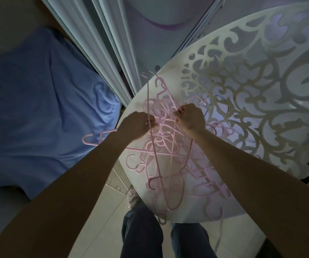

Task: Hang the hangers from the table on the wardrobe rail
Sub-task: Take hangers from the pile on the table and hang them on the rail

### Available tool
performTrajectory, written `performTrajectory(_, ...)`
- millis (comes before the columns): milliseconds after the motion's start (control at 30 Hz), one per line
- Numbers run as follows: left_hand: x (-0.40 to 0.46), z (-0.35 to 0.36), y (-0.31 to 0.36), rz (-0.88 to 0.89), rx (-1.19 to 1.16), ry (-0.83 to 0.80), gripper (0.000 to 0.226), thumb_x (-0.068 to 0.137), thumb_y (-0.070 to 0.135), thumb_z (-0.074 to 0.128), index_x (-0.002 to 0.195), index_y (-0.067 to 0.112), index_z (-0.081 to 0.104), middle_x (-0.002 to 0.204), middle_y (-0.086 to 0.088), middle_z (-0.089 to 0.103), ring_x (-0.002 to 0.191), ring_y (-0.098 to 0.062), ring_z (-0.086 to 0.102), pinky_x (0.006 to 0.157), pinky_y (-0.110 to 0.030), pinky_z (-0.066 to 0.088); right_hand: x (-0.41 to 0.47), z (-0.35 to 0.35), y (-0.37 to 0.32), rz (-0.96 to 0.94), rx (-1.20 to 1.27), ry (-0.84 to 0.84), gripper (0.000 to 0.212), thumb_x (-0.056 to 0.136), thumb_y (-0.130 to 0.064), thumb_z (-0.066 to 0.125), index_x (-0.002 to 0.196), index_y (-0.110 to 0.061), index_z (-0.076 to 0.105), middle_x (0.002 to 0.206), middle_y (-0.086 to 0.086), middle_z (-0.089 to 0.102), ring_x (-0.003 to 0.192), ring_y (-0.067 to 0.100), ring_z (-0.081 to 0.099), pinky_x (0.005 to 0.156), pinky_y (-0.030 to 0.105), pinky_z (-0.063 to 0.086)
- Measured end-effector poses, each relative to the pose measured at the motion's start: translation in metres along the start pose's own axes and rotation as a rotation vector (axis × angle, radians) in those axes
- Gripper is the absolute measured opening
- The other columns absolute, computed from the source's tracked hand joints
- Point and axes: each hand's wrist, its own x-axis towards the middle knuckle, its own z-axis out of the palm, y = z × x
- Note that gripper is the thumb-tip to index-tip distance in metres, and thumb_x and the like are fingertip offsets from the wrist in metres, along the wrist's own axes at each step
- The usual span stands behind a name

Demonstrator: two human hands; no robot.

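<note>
The step in hand looks like the pick-up: both hands are down in a tangled heap of pink hangers point(165, 146) on the round white table point(168, 86), sorting some loose from the rest. The left hand point(135, 125) has its fingers curled round thin pink bars at about nine o'clock of the heap; the right hand point(190, 118) pinches other bars at about one o'clock. Whether the two hands hold the same hanger I cannot tell — the light is dim and the bars cross each other closely.

The hangers are thin plastic, all one pale pink, with hooks and shoulders interlocked. They lie on the solid near edge of the table, some hooks jutting over the rim towards seven and nine o'clock. The table's cut-out scrollwork point(252, 90) spreads away at two o'clock.

Next, I judge, the held hangers must be lifted free without dragging the heap off the edge, then carried to the wardrobe — its pale sliding doors point(101, 43) stand at twelve o'clock. The rail itself is not in view. A blue cloth point(38, 108) lies at nine o'clock.
</note>
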Motion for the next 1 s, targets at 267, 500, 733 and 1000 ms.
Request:
performTrajectory(267,-0.006,-0.006,0.006,-0.090,-0.138,0.039,0.024,0.095,0.026,0.051,0.097,0.009,0.069,0.085,-0.007,0.071,0.086,-0.022,0.065,0.069,-0.025,0.039,-0.012,-0.012,-0.005,-0.122,-0.181,0.081,0.036,0.099,-0.031,0.037,0.108,-0.004,0.060,0.108,0.013,0.063,0.101,0.027,0.059,0.081,0.031,0.043)
performTrajectory(500,-0.030,-0.024,0.025,-0.180,-0.293,0.000,0.022,0.095,0.023,0.053,0.093,0.008,0.070,0.089,-0.007,0.073,0.090,-0.022,0.066,0.072,-0.025,0.040,-0.033,-0.035,-0.017,-0.142,-0.088,0.102,0.038,0.100,-0.029,0.033,0.102,-0.006,0.064,0.103,0.014,0.067,0.097,0.031,0.063,0.075,0.030,0.043)
performTrajectory(733,-0.061,-0.060,0.059,-0.258,-0.308,0.021,0.026,0.095,0.022,0.052,0.099,0.003,0.069,0.098,-0.010,0.073,0.094,-0.023,0.066,0.060,-0.018,0.038,-0.065,-0.077,-0.030,-0.182,0.045,0.108,0.034,0.100,-0.024,0.031,0.102,-0.006,0.060,0.097,0.015,0.068,0.095,0.034,0.062,0.083,0.039,0.048)
performTrajectory(1000,-0.095,-0.087,0.093,-0.557,-0.519,0.185,0.023,0.095,0.010,0.047,0.102,0.001,0.066,0.083,-0.007,0.063,0.105,-0.033,0.060,0.085,-0.033,0.047,-0.109,-0.126,-0.041,-0.277,0.000,0.083,0.031,0.099,-0.022,0.033,0.109,-0.004,0.056,0.107,0.018,0.064,0.099,0.038,0.059,0.076,0.037,0.043)
